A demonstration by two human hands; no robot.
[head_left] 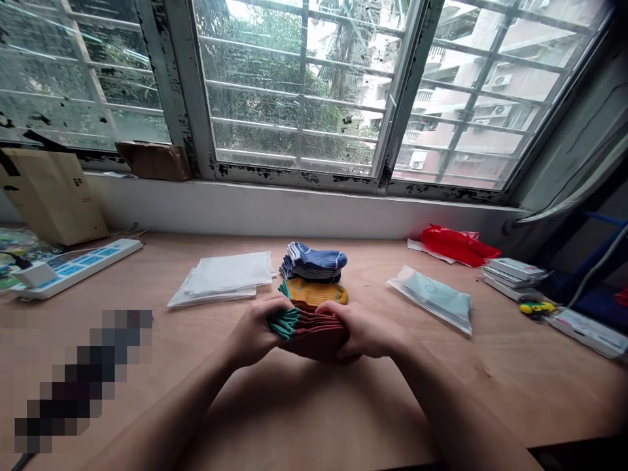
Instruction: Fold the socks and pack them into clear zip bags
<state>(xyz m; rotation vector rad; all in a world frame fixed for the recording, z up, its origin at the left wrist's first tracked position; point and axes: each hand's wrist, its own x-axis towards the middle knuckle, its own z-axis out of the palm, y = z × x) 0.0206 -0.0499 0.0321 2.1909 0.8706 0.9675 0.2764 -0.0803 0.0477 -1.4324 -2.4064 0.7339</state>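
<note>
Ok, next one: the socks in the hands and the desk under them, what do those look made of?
The folded socks pressed between the left hand and right hand look like soft knit fabric, given the ribbed teal cuffs and the way they bend; the exact fibre can't be told. The desk looks like plywood or veneer, with faint grain and a low sheen.

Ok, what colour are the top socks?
The top socks are blue with white stripes; the head view shows them best.
</note>
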